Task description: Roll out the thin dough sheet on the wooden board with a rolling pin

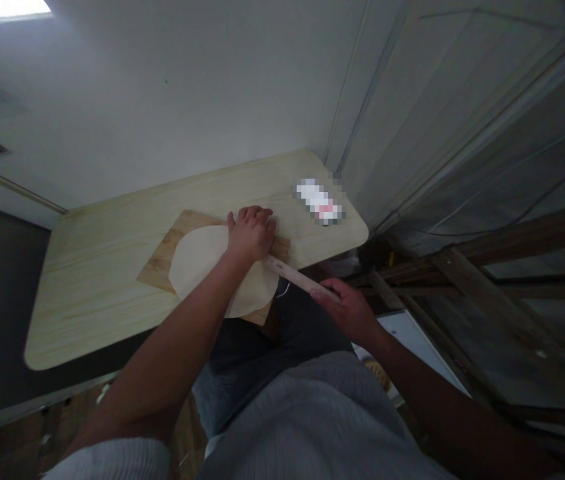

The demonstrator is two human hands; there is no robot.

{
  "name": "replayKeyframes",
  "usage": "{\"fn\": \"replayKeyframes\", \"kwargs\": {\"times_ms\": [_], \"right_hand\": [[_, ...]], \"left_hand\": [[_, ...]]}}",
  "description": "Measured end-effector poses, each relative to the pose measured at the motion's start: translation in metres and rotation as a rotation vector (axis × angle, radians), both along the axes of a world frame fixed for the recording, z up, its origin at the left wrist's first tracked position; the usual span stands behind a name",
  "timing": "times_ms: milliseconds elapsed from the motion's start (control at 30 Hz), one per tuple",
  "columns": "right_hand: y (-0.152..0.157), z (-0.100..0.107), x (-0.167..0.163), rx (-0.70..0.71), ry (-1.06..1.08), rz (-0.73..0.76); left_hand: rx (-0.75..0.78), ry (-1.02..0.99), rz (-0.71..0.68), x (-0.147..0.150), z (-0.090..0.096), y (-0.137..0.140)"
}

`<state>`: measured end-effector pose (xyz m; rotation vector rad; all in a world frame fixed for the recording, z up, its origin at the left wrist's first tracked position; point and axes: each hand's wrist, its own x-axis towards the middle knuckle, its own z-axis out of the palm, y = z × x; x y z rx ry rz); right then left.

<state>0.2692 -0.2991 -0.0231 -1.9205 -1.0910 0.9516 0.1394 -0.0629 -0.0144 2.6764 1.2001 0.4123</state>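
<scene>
A smooth, pale, roughly round flat sheet (199,257) lies over a square wooden board (158,260), whose corners stick out from under it. I cannot tell what the sheet is made of. My left hand (252,231) rests palm down on its far right part, with the thumb apart and the fingers loosely spread. In my right hand (345,307), off the near right edge of the table, is one end of a pale wooden stick (295,275). It slants up to the left towards my left wrist, where its other end is hidden.
The board sits on a light wood-grain table (87,280) against a white wall. A blurred white and pink object (318,200) lies at the table's right end. Dark wooden beams (502,287) stand to the right. A white surface (419,343) lies lower, beside my right forearm.
</scene>
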Motion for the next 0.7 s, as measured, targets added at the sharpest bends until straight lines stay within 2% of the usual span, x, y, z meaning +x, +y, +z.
{"fn": "replayKeyframes", "kwargs": {"times_ms": [700], "right_hand": [[0.003,-0.010,0.009,0.003,0.047,-0.025]], "left_hand": [[0.033,0.080,0.023,0.017,0.002,0.006]]}}
